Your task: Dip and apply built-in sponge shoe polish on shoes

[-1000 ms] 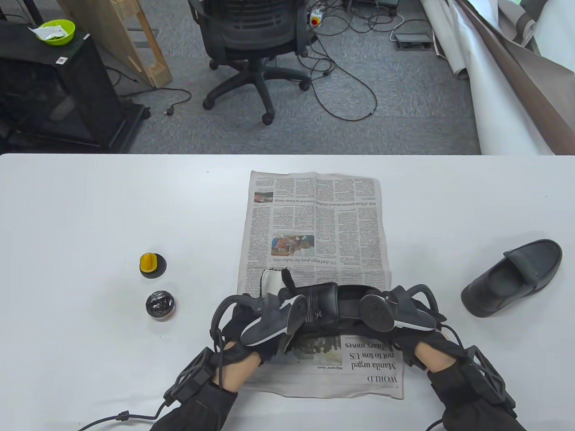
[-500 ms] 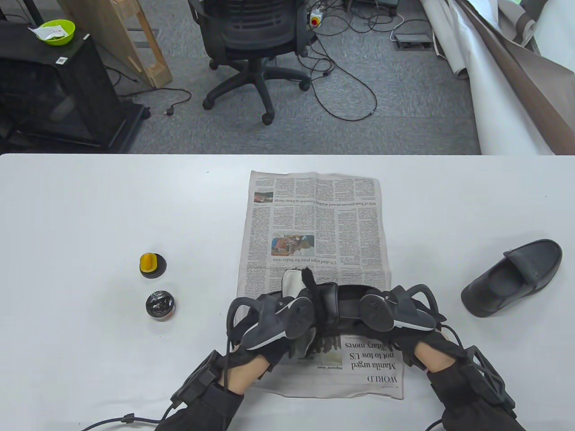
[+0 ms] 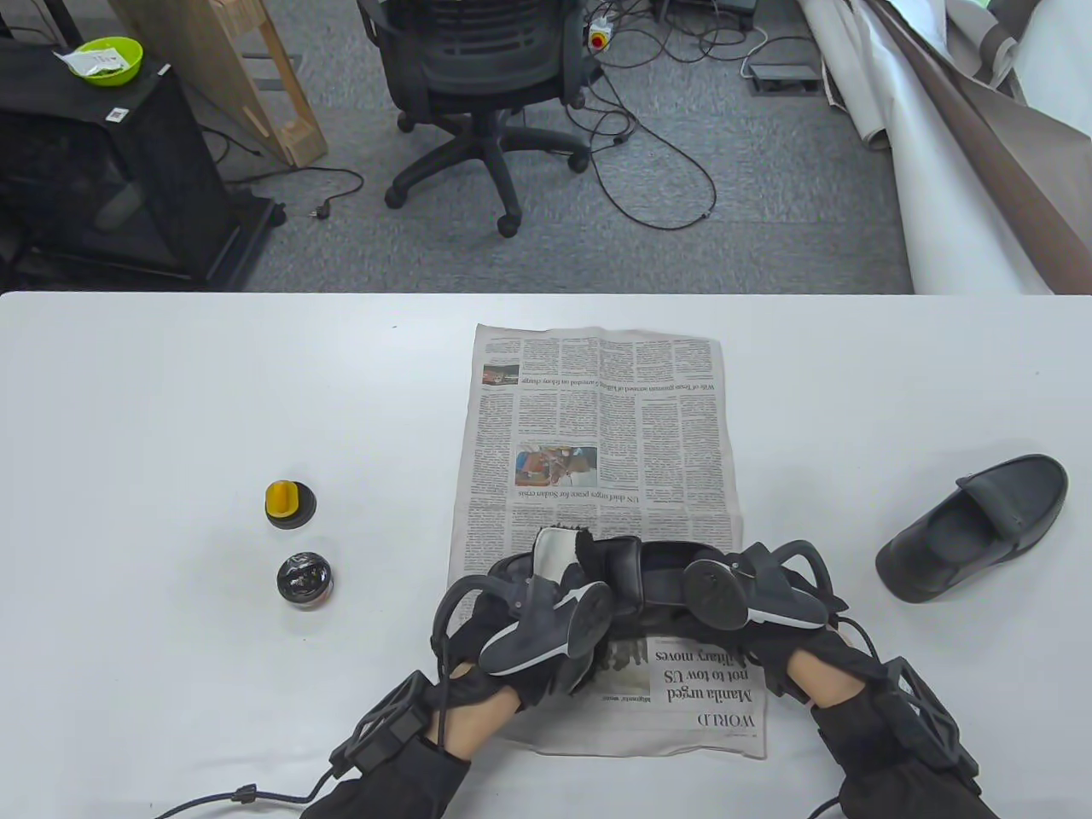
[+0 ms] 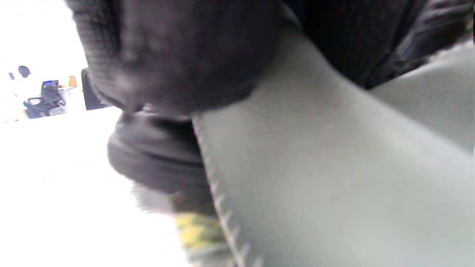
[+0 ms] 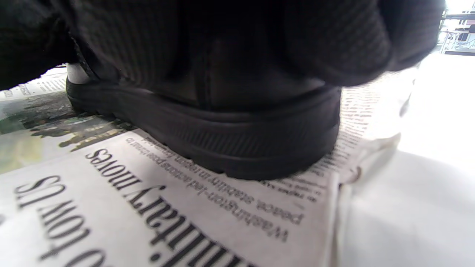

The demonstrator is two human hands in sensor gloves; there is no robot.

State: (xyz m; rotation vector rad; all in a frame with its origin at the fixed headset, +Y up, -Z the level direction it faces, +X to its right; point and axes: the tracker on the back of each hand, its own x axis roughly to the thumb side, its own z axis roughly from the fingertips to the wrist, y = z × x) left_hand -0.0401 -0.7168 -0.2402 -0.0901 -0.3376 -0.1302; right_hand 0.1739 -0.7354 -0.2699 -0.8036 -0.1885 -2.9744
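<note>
- On the left part of the white worktop (image 3: 171, 409) stands a small lid with a yellow sponge handle (image 3: 290, 503), and just near it, closer to the person, stands the open polish tin (image 3: 304, 579) with black polish inside.
- The left hand (image 3: 520, 640) lies on the toe side of the black shoe (image 3: 636, 572) and presses a pale cloth (image 3: 553, 554) against the leather; the cloth has a dark, stained edge.
- In the left wrist view the gloved fingers (image 4: 178, 55) lie over the grey cloth (image 4: 315, 167), which has a stitched border, and this view is blurred. The grip of this hand is pressed on the cloth.
- The newspaper (image 3: 597, 426) is spread in the middle of the worktop, and the black shoe lies across its near part, on its side to the camera, between the two hands.
- The right hand (image 3: 768, 597) holds the heel side of the same shoe; in the right wrist view its gloved fingers (image 5: 222, 44) wrap over the upper, and the sole (image 5: 230, 141) rests on the printed paper (image 5: 148, 207).
- Far on the right, well apart from the newspaper, a second black shoe (image 3: 972, 525) lies on the bare worktop with its opening up.
</note>
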